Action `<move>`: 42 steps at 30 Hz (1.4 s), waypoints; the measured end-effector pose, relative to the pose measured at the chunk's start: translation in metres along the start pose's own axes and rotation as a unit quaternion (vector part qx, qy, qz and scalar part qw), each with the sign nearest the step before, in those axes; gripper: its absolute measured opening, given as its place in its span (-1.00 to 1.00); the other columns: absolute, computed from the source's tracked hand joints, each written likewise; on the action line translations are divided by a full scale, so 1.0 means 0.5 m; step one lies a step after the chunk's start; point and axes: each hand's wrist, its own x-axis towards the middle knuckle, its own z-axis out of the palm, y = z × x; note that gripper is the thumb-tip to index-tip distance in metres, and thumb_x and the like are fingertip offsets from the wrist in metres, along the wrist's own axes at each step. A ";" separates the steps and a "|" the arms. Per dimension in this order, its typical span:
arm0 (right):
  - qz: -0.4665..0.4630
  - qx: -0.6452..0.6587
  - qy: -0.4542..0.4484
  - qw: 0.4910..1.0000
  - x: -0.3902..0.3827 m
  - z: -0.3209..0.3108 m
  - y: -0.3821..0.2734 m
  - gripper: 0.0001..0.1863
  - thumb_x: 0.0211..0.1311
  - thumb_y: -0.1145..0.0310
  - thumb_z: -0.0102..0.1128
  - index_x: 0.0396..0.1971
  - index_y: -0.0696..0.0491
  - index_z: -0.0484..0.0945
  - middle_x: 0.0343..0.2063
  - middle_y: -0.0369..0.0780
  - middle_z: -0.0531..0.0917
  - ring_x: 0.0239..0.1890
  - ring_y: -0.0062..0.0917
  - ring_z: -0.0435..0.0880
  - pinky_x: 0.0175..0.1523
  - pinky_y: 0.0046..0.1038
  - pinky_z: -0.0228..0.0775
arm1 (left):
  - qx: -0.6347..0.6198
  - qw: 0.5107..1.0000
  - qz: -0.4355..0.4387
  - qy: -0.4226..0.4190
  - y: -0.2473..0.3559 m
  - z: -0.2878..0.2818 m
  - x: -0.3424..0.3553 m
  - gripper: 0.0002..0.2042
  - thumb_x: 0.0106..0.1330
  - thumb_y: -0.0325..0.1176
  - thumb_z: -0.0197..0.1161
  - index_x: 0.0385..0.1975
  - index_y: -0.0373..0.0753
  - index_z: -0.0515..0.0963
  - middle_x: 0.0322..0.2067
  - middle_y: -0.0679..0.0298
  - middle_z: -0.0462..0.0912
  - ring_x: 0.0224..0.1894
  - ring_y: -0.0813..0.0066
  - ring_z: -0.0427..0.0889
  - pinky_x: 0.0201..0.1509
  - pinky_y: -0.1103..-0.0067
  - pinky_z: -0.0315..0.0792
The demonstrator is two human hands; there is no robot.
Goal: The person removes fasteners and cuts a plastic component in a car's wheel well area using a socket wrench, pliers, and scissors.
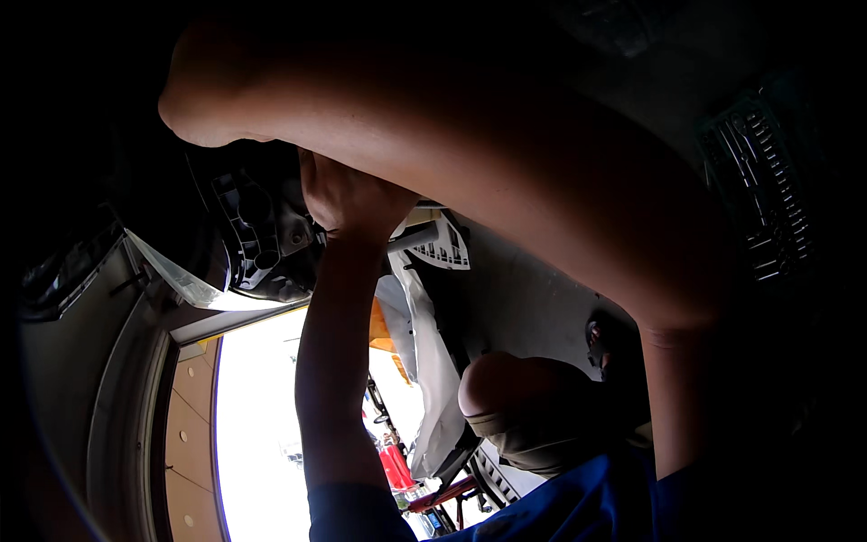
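My left hand (pixel 352 194) reaches up beside a black moulded plastic part (pixel 248 221) with several openings. The back of this hand shows, while its fingers are hidden behind my right forearm. That forearm crosses the view from the right, in front of the left hand. At its far end, my right hand (pixel 203 95) bends away into deep shadow at the upper left, above the black part. Its fingers do not show, and neither does anything it may hold. A glossy curved panel edge (pixel 185 280) lies below the black part.
An open tool case (pixel 759 194) with sockets and a ratchet lies at the right. A bent knee (pixel 497 384) and a sandalled foot (pixel 599 343) show at lower right. A pale sheet (pixel 433 388) hangs near the bright doorway (pixel 257 406). A red object (pixel 396 467) stands beyond.
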 end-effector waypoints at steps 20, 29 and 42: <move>-0.023 0.056 0.064 0.996 0.108 0.014 0.001 -0.91 0.05 0.53 0.20 -0.41 0.20 0.55 -0.46 0.00 0.66 -0.36 -0.18 0.67 -0.27 -0.27 0.49 | 0.022 0.996 0.033 0.074 0.026 -0.017 0.028 -0.41 0.14 0.06 0.26 0.06 -0.25 0.49 0.01 -0.21 0.47 0.03 -0.24 0.51 0.11 0.05 0.43; -0.255 -0.175 0.102 0.945 0.199 0.020 0.034 -0.89 0.06 0.48 0.18 -0.43 0.20 0.53 -0.54 0.01 0.65 -0.45 -0.15 0.67 -0.33 -0.27 0.52 | 0.074 0.996 0.036 0.034 0.026 -0.041 0.048 -0.46 0.13 -0.02 0.23 0.13 -0.07 0.49 0.27 -0.33 0.19 0.30 -0.36 0.23 0.23 0.03 0.35; -0.555 -0.311 0.244 0.732 0.273 0.023 0.099 -0.62 0.02 0.24 0.32 -0.18 0.14 0.61 -0.08 -0.03 0.63 0.02 -0.19 0.59 0.18 -0.29 0.43 | 0.082 0.995 0.035 0.039 0.030 -0.055 0.049 -0.55 0.22 -0.08 0.11 0.09 -0.09 0.54 0.30 -0.34 0.16 0.26 -0.37 0.30 0.13 0.09 0.48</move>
